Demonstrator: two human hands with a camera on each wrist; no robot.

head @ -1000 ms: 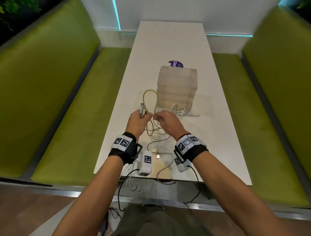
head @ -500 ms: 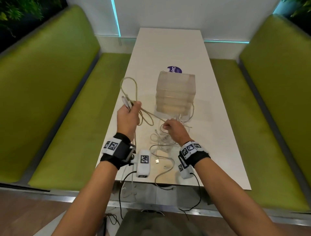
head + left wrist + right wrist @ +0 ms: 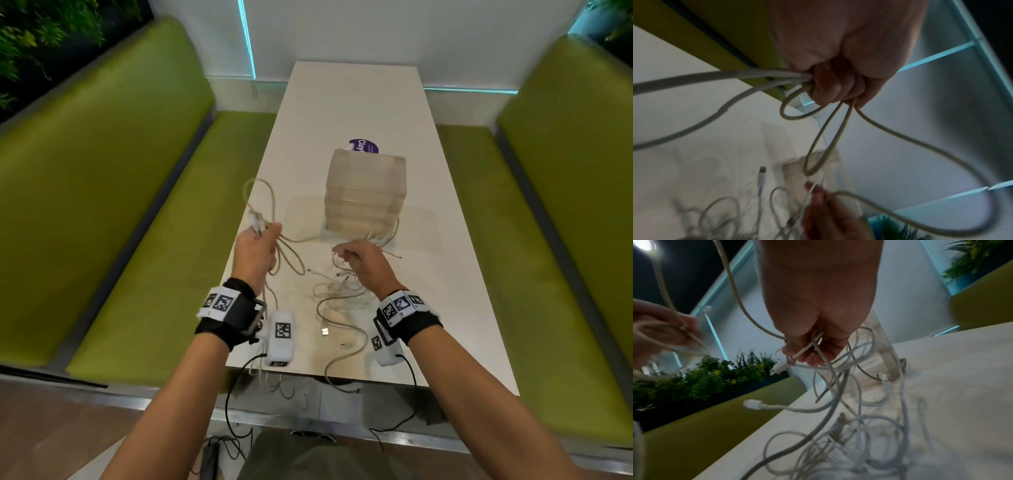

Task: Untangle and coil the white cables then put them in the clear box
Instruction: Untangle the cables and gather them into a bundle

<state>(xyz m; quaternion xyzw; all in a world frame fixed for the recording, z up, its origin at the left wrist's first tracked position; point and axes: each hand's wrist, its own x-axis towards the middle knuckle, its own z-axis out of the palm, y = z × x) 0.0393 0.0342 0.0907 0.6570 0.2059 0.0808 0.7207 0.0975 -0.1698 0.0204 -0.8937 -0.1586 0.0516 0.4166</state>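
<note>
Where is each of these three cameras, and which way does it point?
Head: worn on the head, looking forward and down at the long white table; both forearms show.
Left wrist: looks along the left hand, whose fingers grip loops of thick white cable.
Right wrist: looks along the right hand gripping the tangled white cables.
All share the cables.

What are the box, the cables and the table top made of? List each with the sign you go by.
Clear box: looks like frosted translucent plastic; light passes through and ridged bands show on its walls.
White cables: flexible rubbery or plastic sheathing, matte, off-white; they bend in loose loops, with metal plug tips.
Table top: smooth white, probably laminate; it faintly mirrors the box.
</note>
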